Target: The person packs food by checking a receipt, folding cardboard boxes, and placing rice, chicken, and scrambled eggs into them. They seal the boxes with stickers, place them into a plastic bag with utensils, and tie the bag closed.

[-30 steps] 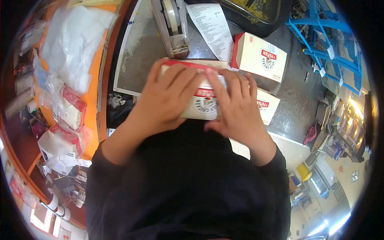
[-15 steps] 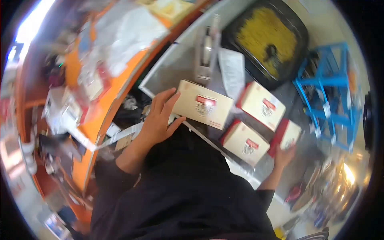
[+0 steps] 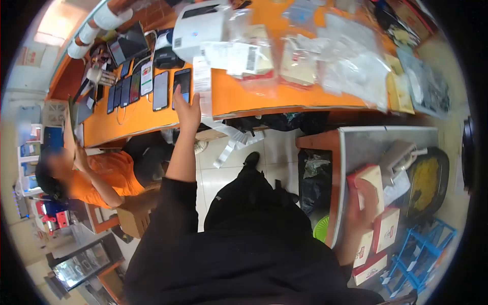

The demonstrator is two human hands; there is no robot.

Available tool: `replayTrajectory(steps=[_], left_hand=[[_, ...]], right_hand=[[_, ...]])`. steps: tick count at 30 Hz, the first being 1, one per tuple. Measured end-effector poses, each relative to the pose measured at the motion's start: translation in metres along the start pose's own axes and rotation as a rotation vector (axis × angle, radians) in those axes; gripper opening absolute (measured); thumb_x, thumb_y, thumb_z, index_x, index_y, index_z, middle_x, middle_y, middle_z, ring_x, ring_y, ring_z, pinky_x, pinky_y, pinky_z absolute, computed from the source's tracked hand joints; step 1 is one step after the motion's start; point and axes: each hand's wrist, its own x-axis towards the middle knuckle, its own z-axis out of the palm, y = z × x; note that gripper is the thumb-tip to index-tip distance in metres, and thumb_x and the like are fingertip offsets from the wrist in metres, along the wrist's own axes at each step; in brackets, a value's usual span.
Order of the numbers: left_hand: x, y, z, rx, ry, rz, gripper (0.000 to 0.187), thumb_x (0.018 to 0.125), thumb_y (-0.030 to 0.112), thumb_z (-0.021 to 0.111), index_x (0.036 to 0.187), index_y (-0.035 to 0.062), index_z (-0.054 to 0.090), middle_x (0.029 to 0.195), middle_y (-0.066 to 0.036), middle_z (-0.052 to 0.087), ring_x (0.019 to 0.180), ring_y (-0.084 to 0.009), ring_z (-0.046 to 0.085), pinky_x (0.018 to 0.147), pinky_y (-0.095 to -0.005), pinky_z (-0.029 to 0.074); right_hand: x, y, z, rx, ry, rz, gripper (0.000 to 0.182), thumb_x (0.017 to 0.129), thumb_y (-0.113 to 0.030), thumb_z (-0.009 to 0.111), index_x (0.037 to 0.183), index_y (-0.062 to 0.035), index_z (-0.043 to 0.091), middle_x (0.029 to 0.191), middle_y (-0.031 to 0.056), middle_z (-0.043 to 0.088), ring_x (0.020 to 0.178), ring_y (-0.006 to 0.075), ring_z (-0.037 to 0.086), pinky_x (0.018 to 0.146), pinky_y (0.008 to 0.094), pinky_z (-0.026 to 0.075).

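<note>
My left hand [image 3: 188,113] is over the edge of the orange desk [image 3: 244,101], fingers apart, with a fingertip at the lower part of a dark phone [image 3: 182,77]. Whether it touches the phone is unclear. A grey-screened phone [image 3: 160,90] lies to its left and a long paper strip [image 3: 202,76] to its right. On the other side, my right hand [image 3: 358,216] is smeared by motion beside a red and cream box [image 3: 370,178]. More such boxes [image 3: 387,229] rest below on the grey counter [image 3: 356,147]. The right fingers' grip cannot be made out.
A white printer [image 3: 195,31], bagged boxes [image 3: 299,63] and clear plastic bags [image 3: 351,61] cover the desk. A person in orange [image 3: 109,173] sits at left. Beyond the boxes are a black tray [image 3: 429,180], a blue rack [image 3: 419,256] and a green basket [image 3: 321,229].
The view has swung left toward the desk and phones. My left hand has moved from beside a cream box to the phone. My right hand has left the small box at the far end.
</note>
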Motion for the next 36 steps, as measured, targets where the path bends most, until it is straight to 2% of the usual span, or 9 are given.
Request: replayTrajectory(steps=[3,7,10,14,20,23,28,31,36], left_hand=[[0.041,-0.026,0.011,-0.326,-0.186,-0.335,0.078,0.083,0.018,0.074,0.140,-0.0072,0.028,0.130,-0.026,0.049,0.113,-0.0288,0.055,0.092,-0.0385,0.048],[0.053,-0.009,-0.010,-0.835,-0.626,-0.715,0.057,0.084,0.015,0.072,0.131,-0.0036,0.045,0.113,-0.015,0.064,0.097,-0.0184,0.064,0.084,-0.0310,0.053],[0.029,0.000,-0.031,-1.150,-0.755,-0.877,0.034,0.090,0.009,0.063,0.121,0.0001,0.056,0.113,-0.009,0.065,0.098,-0.0150,0.064,0.083,-0.0287,0.054],[0.012,0.019,-0.064,-1.355,-0.737,-0.948,0.030,0.092,0.006,0.059,0.121,0.0010,0.057,0.112,-0.007,0.065,0.100,-0.0132,0.063,0.086,-0.0282,0.052],[0.057,0.049,-0.109,-1.542,-0.746,-0.583,0.030,0.094,0.011,0.055,0.123,0.0005,0.054,0.109,-0.008,0.065,0.095,-0.0134,0.065,0.081,-0.0278,0.053],[0.064,0.079,-0.120,-1.375,-0.789,-0.352,0.031,0.095,0.011,0.053,0.124,0.0001,0.053,0.112,-0.013,0.065,0.096,-0.0183,0.066,0.082,-0.0299,0.055],[0.061,0.158,-0.163,-1.408,-0.732,-0.554,0.039,0.095,0.005,0.050,0.132,-0.0055,0.042,0.120,-0.018,0.060,0.102,-0.0259,0.064,0.090,-0.0378,0.053],[0.050,0.171,-0.169,-1.510,-0.749,-0.475,0.048,0.093,0.005,0.054,0.137,-0.0034,0.038,0.122,-0.018,0.060,0.103,-0.0239,0.064,0.084,-0.0334,0.055],[0.026,0.184,-0.173,-1.600,-0.689,-0.272,0.033,0.095,0.007,0.049,0.126,-0.0029,0.049,0.119,-0.020,0.062,0.102,-0.0277,0.066,0.087,-0.0356,0.055]], right_hand=[[0.043,-0.061,0.102,0.121,-0.306,-0.155,0.026,0.076,0.004,0.066,0.100,-0.0056,0.068,0.095,0.0099,0.067,0.087,0.0277,0.063,0.078,0.0375,0.049],[0.082,-0.098,0.208,0.183,-0.431,-0.224,0.028,0.077,0.002,0.066,0.103,-0.0090,0.068,0.097,0.0097,0.067,0.089,0.0274,0.063,0.079,0.0342,0.048],[0.106,-0.115,0.266,0.268,-0.554,0.063,0.024,0.081,-0.008,0.069,0.104,-0.0079,0.067,0.099,0.0087,0.068,0.091,0.0257,0.063,0.078,0.0334,0.049],[0.115,-0.133,0.296,0.463,-0.818,0.264,0.024,0.081,-0.016,0.074,0.101,-0.0058,0.068,0.093,0.0065,0.069,0.088,0.0173,0.064,0.077,0.0300,0.049],[0.093,-0.158,0.275,0.826,-0.880,0.441,0.022,0.082,-0.012,0.074,0.101,-0.0028,0.068,0.091,0.0040,0.071,0.082,0.0087,0.063,0.076,0.0250,0.048],[0.099,-0.178,0.235,0.895,-0.828,0.435,0.023,0.082,-0.008,0.074,0.103,-0.0015,0.068,0.092,0.0049,0.072,0.083,0.0079,0.063,0.076,0.0239,0.048],[0.097,-0.188,0.182,0.922,-0.724,0.204,0.024,0.082,-0.004,0.073,0.105,-0.0009,0.067,0.094,0.0053,0.072,0.085,0.0079,0.064,0.076,0.0227,0.048],[0.092,-0.192,0.155,0.924,-0.735,0.210,0.025,0.083,-0.003,0.071,0.107,0.0014,0.066,0.096,0.0064,0.071,0.086,0.0090,0.064,0.077,0.0224,0.047],[0.084,-0.191,0.131,0.962,-0.689,0.144,0.024,0.087,-0.003,0.067,0.110,0.0047,0.063,0.097,0.0088,0.070,0.088,0.0106,0.063,0.078,0.0238,0.048]])
